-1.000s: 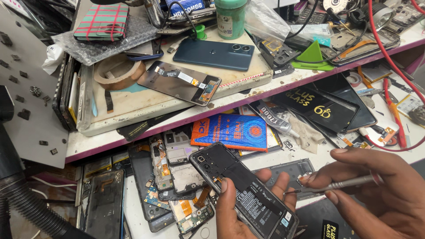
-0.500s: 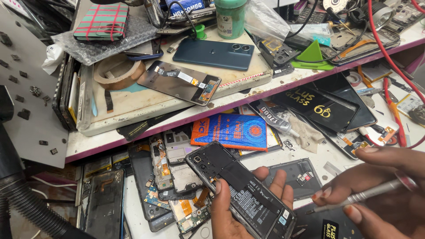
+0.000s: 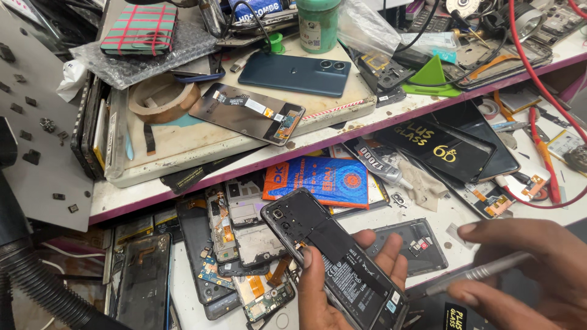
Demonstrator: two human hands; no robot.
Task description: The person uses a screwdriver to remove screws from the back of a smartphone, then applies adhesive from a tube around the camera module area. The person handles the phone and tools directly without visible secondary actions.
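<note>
While the left hand (image 3: 342,287) cradled the opened phone (image 3: 333,263), back off and battery showing, above the cluttered surface (image 3: 440,214), the right hand (image 3: 538,275) pinched a slim metal tool (image 3: 477,274) just beside it. Both grips were closed on what they carried. A slip of the tip could likely puncture the battery, or the loosely cupped phone might tip onto the stripped boards (image 3: 244,244) below.

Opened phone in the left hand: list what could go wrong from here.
1. The left hand holds the opened phone tilted over the cluttered bench; a slip could drop it onto the circuit boards below.
2. The right hand points a slim metal tool toward the exposed battery; a careless jab might puncture it.
3. The red wire trails near the right hand and might snag.
</note>
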